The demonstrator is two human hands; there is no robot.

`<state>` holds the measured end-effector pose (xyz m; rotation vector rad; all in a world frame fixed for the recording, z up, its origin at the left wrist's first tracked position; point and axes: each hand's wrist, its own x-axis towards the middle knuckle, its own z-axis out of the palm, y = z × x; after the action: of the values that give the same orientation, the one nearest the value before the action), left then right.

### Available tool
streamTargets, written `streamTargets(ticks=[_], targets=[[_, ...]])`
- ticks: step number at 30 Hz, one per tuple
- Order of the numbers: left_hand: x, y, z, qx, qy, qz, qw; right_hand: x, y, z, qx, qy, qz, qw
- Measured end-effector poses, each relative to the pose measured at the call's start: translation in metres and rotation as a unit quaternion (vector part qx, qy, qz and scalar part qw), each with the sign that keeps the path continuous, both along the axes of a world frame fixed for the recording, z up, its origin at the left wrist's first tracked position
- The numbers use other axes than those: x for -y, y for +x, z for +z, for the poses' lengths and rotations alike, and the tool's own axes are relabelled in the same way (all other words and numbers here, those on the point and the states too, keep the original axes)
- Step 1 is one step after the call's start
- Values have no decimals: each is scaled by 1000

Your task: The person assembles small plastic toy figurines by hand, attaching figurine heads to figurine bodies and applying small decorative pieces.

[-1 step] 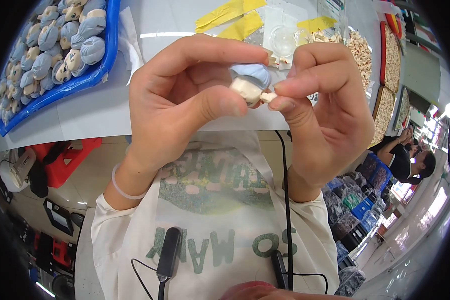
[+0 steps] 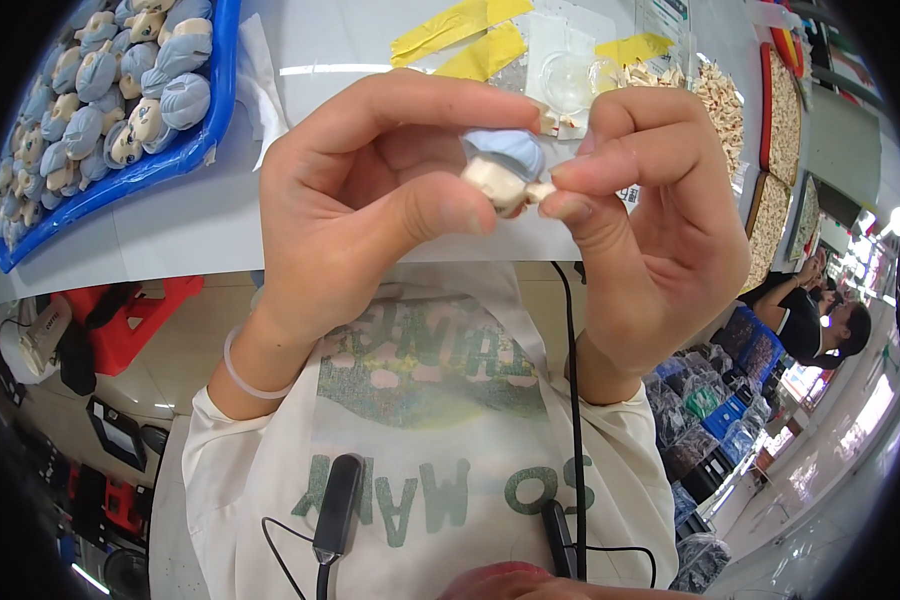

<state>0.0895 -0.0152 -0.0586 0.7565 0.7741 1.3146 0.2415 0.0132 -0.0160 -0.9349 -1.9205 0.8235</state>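
Note:
My left hand (image 2: 370,190) holds a small doll head (image 2: 495,183) with pale blue hair between thumb and fingers. From the other side, my right hand (image 2: 650,200) pinches a tiny cream-coloured piece (image 2: 540,191) between thumb and index finger. That piece touches the head's lower right side; whether it sits in a hole there I cannot tell. Both hands are raised over the table's near edge. Most of the face on the head is turned out of sight.
At the left, a blue tray (image 2: 226,90) holds many similar blue-haired heads. Yellow tape strips (image 2: 460,28), a clear round dish (image 2: 567,82) and piles of small cream pieces (image 2: 718,105) lie beyond my hands. A black cable (image 2: 573,400) hangs in front of me. Another person (image 2: 815,320) is at the far right.
The doll head has shifted and turned slightly to the right, showing less of its face. Both hands keep their hold, and the small piece still touches it.

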Motion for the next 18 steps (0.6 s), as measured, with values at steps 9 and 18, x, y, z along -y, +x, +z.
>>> streamTargets(ticks=[9,18], targets=[[-1,-7,-13,-42,73,-19,996,0,-4,-5,26,60,-30,997],[1,-3,-8,-101,84,2,991,0,0,-7,-5,-16,-31,999]])
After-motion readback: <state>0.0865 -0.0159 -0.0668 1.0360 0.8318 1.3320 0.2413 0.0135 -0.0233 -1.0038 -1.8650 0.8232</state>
